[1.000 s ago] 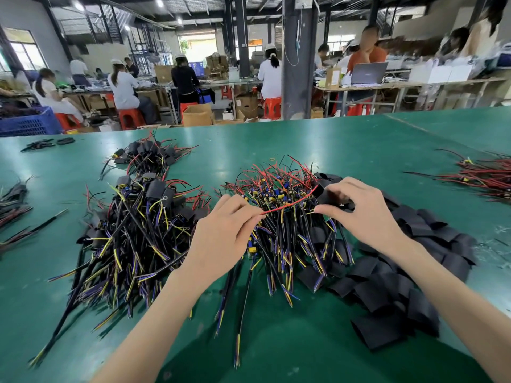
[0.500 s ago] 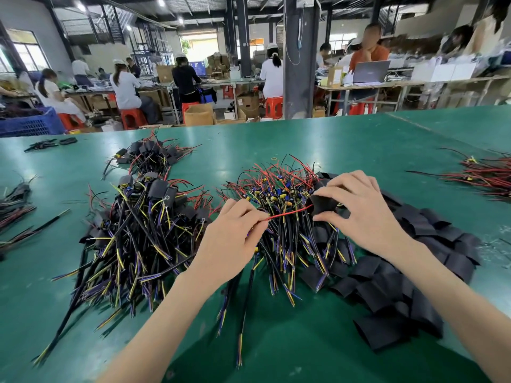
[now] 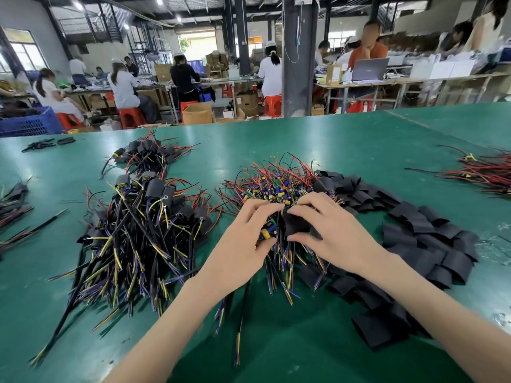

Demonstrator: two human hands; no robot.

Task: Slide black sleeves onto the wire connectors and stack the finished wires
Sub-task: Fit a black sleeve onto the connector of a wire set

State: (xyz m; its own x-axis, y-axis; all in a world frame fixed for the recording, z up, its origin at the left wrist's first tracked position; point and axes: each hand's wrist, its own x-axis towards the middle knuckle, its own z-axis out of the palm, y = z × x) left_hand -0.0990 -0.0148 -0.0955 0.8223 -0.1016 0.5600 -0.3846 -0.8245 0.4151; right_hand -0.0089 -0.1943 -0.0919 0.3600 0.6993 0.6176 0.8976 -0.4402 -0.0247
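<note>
My left hand (image 3: 243, 244) pinches a wire's yellow and blue connector (image 3: 267, 233) over the near part of the unsleeved wire pile (image 3: 276, 186). My right hand (image 3: 329, 233) grips a black sleeve (image 3: 296, 225), with its opening right against that connector. The two hands touch above the pile. Loose black sleeves (image 3: 425, 233) lie spread to the right of my right hand. A stack of sleeved wires (image 3: 143, 233) lies to the left of my left hand.
A second small bunch of sleeved wires (image 3: 149, 156) lies farther back left. Red and black wires (image 3: 486, 172) lie at the right edge, and dark wires (image 3: 13, 205) at the left edge. Everything rests on the green table (image 3: 345, 150). People work at benches behind.
My hands have closed together: the right hand carried the sleeve leftward to the left hand. The red wire stretched between them is no longer taut, and the connector now shows at my left fingertips.
</note>
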